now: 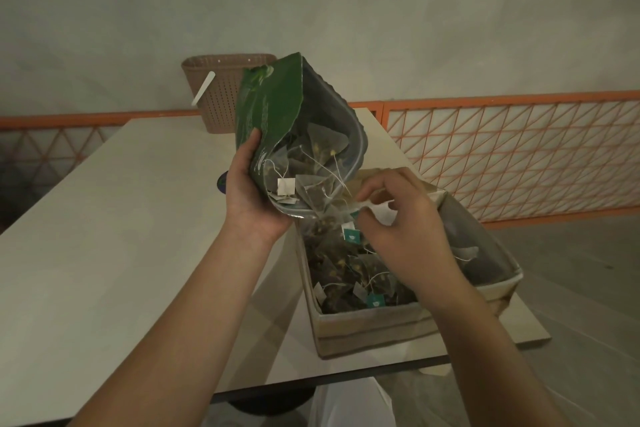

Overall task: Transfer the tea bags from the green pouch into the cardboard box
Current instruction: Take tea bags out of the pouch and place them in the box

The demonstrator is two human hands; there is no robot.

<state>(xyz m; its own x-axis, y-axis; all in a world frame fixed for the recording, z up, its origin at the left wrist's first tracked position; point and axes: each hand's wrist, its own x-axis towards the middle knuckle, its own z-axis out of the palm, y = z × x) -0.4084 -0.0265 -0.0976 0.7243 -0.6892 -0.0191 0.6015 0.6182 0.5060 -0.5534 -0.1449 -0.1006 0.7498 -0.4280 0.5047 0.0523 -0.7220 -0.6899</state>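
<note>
Clearly I'm handling featherweight stuff: my left hand point(254, 191) grips the crinkly green foil pouch point(273, 114) by its side, tipped mouth-down over the open tan cardboard box point(367, 326) on the pale table point(104, 218). My right hand point(401, 222) pinches a soft mesh pyramid tea bag point(313, 192) at the pouch lip; the strings tangle easily, so I'd take each by its body.

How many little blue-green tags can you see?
3. One tag near the right hand, one partly behind its fingers, one at the box front. More may be hidden.
</note>
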